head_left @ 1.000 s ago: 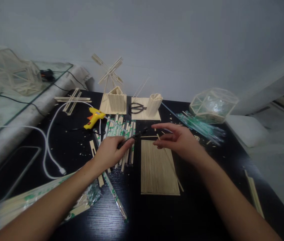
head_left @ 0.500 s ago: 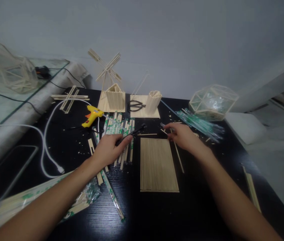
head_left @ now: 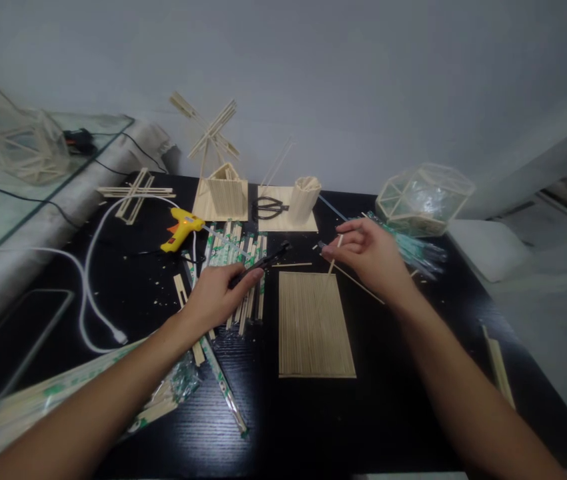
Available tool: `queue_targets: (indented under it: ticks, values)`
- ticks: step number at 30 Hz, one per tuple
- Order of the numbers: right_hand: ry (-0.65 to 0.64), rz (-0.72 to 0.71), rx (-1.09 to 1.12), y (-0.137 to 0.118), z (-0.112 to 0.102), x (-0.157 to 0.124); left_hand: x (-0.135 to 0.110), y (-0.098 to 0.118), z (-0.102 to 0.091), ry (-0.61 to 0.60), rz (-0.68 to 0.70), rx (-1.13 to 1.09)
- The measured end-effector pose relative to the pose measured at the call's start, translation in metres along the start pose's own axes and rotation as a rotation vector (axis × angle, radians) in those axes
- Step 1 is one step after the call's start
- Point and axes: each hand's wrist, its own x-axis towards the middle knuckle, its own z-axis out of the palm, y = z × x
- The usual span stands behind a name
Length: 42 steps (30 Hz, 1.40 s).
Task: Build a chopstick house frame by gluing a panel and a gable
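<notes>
My left hand [head_left: 216, 297] is closed around the handles of a pair of black cutters [head_left: 266, 261], whose tip points right over a pile of wrapped chopsticks [head_left: 236, 250]. My right hand [head_left: 371, 257] is raised just above the table and pinches a thin bamboo stick [head_left: 334, 257]; a second stick [head_left: 361, 285] slants out beneath it. Between both hands lies a flat rectangular mat of glued bamboo sticks [head_left: 313, 325] on the black table [head_left: 313, 427].
A yellow glue gun [head_left: 179, 228] with white cable lies left of centre. Behind stand a stick windmill house [head_left: 221, 187], a stick cup [head_left: 304, 198] with black scissors [head_left: 268, 208], and a geodesic stick frame [head_left: 423, 197]. Green plastic wrappers [head_left: 413, 250] lie right.
My right hand moved from over the mat to the table on the right, took up a thin stick and lifted it. My left hand stayed put with the cutters.
</notes>
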Motion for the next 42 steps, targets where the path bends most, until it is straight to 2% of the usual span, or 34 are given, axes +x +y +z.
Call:
queue_targets:
  ticks: [3,9,14,16,18,19,22,25,29,35,38,42]
  values:
    - [-0.028,0.004,0.118,-0.003,0.014,-0.008,-0.001,0.000,0.002,-0.051,0.001,-0.088]
    - [-0.091,0.036,0.221,-0.002,0.043,-0.025,-0.003,0.000,0.011,-0.203,-0.013,-0.418]
    - [-0.049,0.020,0.195,0.008,0.058,-0.026,-0.005,-0.002,0.014,-0.272,0.012,-0.420]
    - [-0.028,0.012,0.166,0.013,0.058,-0.030,-0.005,-0.003,0.014,-0.242,0.034,-0.434]
    - [-0.062,0.022,0.051,0.018,0.053,-0.043,-0.003,-0.004,0.013,-0.137,0.039,-0.461]
    - [-0.096,0.011,-0.085,0.020,0.049,-0.052,-0.002,-0.005,0.013,-0.069,0.025,-0.481]
    - [-0.392,-0.041,-0.583,0.026,0.033,-0.090,0.003,-0.008,0.012,0.081,-0.105,-0.587]
    - [-0.613,-0.090,-0.902,0.030,0.022,-0.124,0.008,-0.011,0.014,0.130,-0.249,-0.698]
    - [-0.620,-0.288,-1.179,0.039,0.020,-0.146,0.011,-0.012,0.015,0.143,-0.261,-0.740]
    - [-0.569,-0.634,-1.459,0.053,0.033,-0.159,0.010,-0.013,0.015,0.174,-0.228,-0.728]
    - [-0.513,-0.701,-1.502,0.058,0.039,-0.166,0.010,-0.013,0.016,0.183,-0.219,-0.731]
    - [-0.523,-0.680,-1.505,0.054,0.041,-0.171,0.011,-0.012,0.015,0.187,-0.215,-0.725]
